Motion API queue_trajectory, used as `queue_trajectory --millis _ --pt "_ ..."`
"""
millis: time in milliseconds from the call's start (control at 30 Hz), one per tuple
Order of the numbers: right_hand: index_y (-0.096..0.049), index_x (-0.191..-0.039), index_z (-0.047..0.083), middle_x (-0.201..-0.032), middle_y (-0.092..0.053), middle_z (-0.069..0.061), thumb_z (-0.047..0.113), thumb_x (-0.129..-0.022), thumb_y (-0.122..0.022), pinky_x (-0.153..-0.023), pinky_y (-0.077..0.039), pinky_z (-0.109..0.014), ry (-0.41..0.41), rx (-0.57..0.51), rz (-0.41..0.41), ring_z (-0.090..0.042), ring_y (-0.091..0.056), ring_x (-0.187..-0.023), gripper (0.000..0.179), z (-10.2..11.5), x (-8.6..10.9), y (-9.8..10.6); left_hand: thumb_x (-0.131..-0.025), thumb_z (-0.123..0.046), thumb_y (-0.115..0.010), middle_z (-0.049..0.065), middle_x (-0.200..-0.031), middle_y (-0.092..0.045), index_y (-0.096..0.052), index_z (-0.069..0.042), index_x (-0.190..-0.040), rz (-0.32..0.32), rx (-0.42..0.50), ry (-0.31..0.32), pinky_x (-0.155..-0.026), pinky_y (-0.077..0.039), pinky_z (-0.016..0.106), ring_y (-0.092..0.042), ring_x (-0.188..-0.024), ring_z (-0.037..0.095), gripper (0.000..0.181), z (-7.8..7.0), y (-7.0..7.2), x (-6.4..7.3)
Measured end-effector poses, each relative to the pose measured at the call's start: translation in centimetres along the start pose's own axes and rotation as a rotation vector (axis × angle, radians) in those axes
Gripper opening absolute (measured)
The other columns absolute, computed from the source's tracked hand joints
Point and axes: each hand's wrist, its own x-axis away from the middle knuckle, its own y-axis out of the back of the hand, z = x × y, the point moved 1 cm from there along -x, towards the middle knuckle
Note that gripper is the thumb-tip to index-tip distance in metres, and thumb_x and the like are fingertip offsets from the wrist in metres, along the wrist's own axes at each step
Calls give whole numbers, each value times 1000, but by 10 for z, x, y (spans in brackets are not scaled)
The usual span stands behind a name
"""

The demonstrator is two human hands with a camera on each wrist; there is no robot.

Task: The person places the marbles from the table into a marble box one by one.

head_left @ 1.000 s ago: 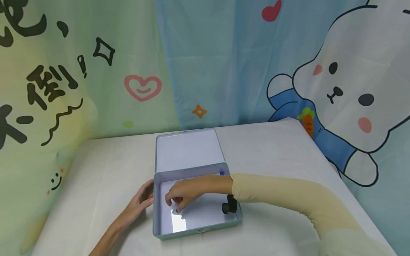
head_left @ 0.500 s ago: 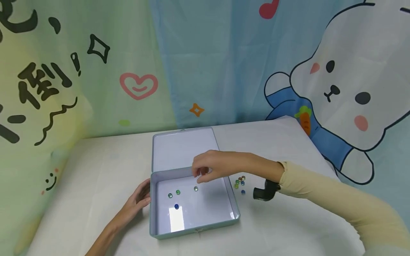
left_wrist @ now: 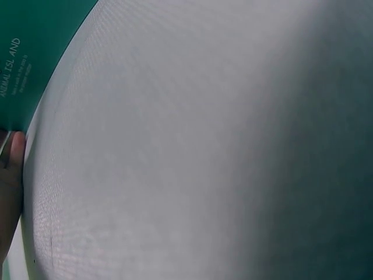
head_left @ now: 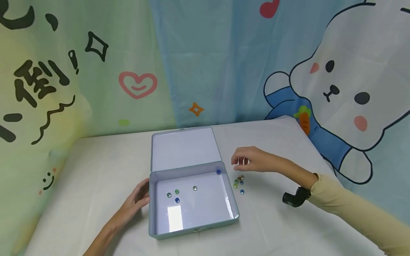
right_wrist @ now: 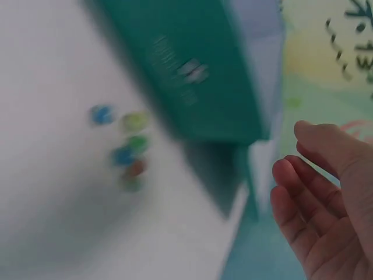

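While left hand (head_left: 132, 202) touched box (head_left: 205, 209), fingers relaxed, right hand (head_left: 253, 159) hovered empty, kinda slack-fingered; side wall (head_left: 229, 190) split inside marbles (head_left: 195, 188) from outside ones (head_left: 235, 185).

The box (head_left: 192, 229) is standing on the table (head_left: 275, 227), and its lid (head_left: 184, 149) is lying open behind it. Behind the table, the curtain (head_left: 205, 64) is hanging. Inside the box, three marbles (head_left: 177, 191) are lying near each other in the left half; a fourth marble (head_left: 195, 188) is lying to the right of them, and a fifth marble (head_left: 219, 172) is sitting near the back right corner. Outside, just beside the right wall, five loose marbles (head_left: 235, 185) are forming a group on the table, and one more marble (head_left: 242, 192) is lying before this group. The left hand (head_left: 132, 202) is touching the left wall. The right hand (head_left: 254, 160) is hanging over the table, to the right of the lid.
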Motion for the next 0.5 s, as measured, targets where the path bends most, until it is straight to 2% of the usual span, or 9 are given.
queue_trajectory --millis 167,300,367,500 --pt "-67 -104 10 -98 -67 1 16 -91 -67 -75 -56 -19 -70 -51 25 -7 -59 -86 15 -44 7 -23 -102 -15 -42 24 -161 -11 -9 -8 -156 -1 6 -11 -105 -27 -1 -14 -146 44 64 -2 2 0" --pt "-67 -104 9 -98 -67 0 12 -90 -67 -75 -55 -19 -101 -103 60 -7 -58 -86 15 -68 14 -40 -102 -15 -42 23 -161 -11 -9 -9 -156 1 5 -9 -106 -27 0 -15 -146 41 64 -3 2 2" --pt "-68 -104 10 -98 -67 0 10 -89 -68 -75 -55 -19 -111 -122 61 -6 -58 -85 15 -74 18 -46 -102 -16 -42 23 -162 -11 -9 -9 -156 1 -1 -4 -106 -27 0 -19 -148 30 64 -2 2 2" --pt "-68 -102 11 -96 -66 0 10 -88 -68 -74 -55 -19 -108 -134 47 -5 -57 -84 15 -79 22 -54 -102 -15 -43 23 -162 -12 -10 -9 -156 -7 -9 -3 -106 -27 0 -29 -140 -7 64 -1 1 1"
